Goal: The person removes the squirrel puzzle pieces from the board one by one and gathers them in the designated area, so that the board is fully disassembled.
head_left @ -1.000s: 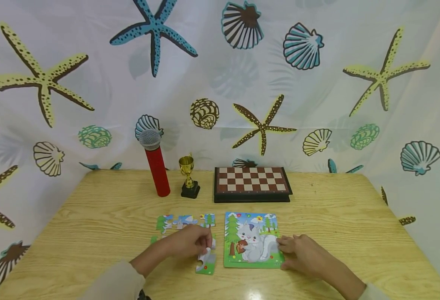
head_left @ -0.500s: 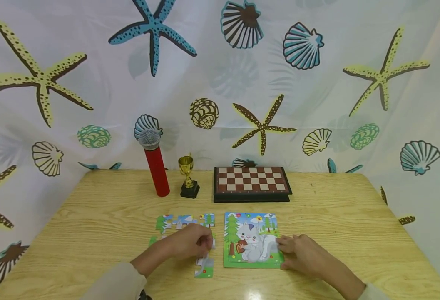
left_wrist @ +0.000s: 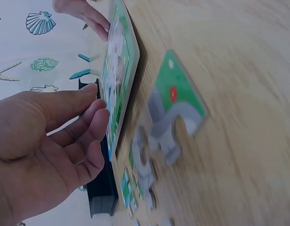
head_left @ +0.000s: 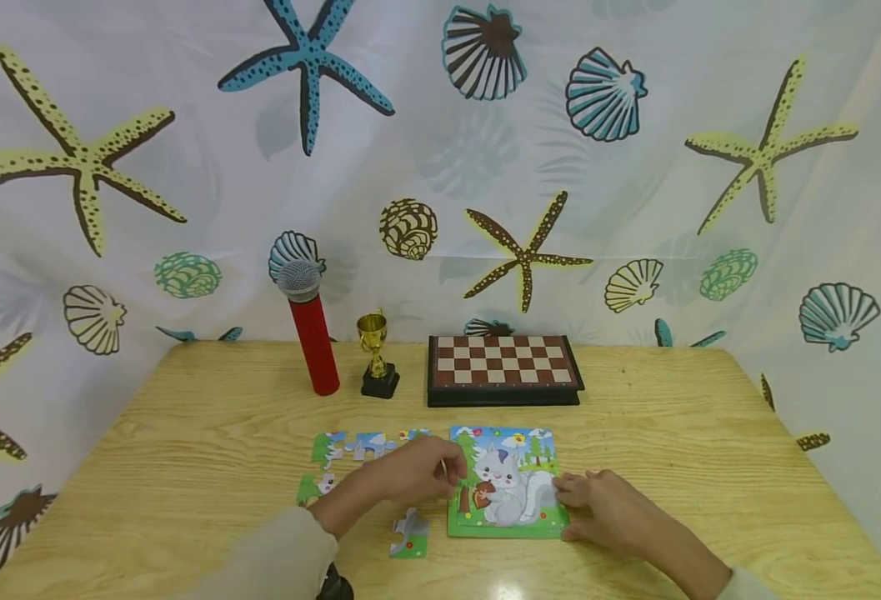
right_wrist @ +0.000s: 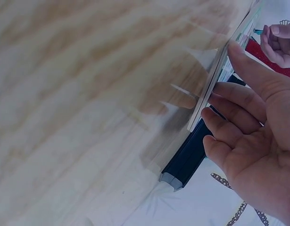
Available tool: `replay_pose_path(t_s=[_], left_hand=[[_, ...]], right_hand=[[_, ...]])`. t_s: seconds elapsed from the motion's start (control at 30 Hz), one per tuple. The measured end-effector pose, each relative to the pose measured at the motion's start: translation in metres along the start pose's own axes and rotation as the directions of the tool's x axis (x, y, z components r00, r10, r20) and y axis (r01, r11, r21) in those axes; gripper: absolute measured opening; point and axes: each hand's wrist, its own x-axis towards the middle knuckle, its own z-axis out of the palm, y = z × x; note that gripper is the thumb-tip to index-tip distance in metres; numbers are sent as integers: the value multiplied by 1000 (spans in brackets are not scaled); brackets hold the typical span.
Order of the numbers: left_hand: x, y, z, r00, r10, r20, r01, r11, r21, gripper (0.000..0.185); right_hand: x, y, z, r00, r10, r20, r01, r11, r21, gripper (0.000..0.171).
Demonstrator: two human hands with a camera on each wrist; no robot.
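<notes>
The squirrel puzzle board [head_left: 506, 482] lies flat near the front edge of the wooden table [head_left: 185, 433], right in front of me: a thin green-rimmed card square printed with a grey squirrel holding a nut, fir trees and blue sky. My left hand [head_left: 417, 468] hovers at its 9 o'clock edge, fingers [left_wrist: 90, 123] loosely extended and holding nothing, their tips just at the rim. My right hand [head_left: 611, 508] rests at the board's 3 o'clock edge, fingers [right_wrist: 232, 117] relaxed and touching the rim, not clasping it.

At 7 o'clock of the board a loose puzzle piece [head_left: 409, 534] lies flat, green with a grey patch and a red dot, knobbed outline. Further pieces [head_left: 357, 444] sit joined in a row at 9 to 10 o'clock of the board, partly hidden by my left wrist, with another small piece [head_left: 312, 486] below them.

Toward 12 o'clock, well apart, is a folded chessboard [head_left: 503, 368], dark-edged with brown and cream squares. At 11 o'clock stand a small gold trophy [head_left: 377, 354] on a black base and an upright red microphone [head_left: 310, 325] with a grey mesh head. Behind hangs a pale curtain [head_left: 635, 192] printed with starfish and shells. The tabletop is light, grained and slightly glossy.
</notes>
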Motion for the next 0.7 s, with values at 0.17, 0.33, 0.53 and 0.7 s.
replay_pose_path(t_s=[0.17, 0.33, 0.53, 0.7], left_hand=[[15, 9, 13, 1000, 12, 20, -10, 996, -91, 9], [27, 15, 23, 999, -10, 38, 13, 996, -85, 11], [35, 17, 31, 999, -36, 38, 37, 999, -21, 15], [39, 20, 34, 997, -65, 45, 64, 998, 23, 17]], right_hand=[[-1, 1, 0, 1000, -10, -9, 10, 1000, -14, 47], [0, 1, 0, 999, -22, -24, 21, 999, -33, 48], [1, 3, 2, 1000, -15, -17, 15, 999, -34, 48], [1, 3, 1, 1000, -14, -18, 14, 1000, -26, 47]])
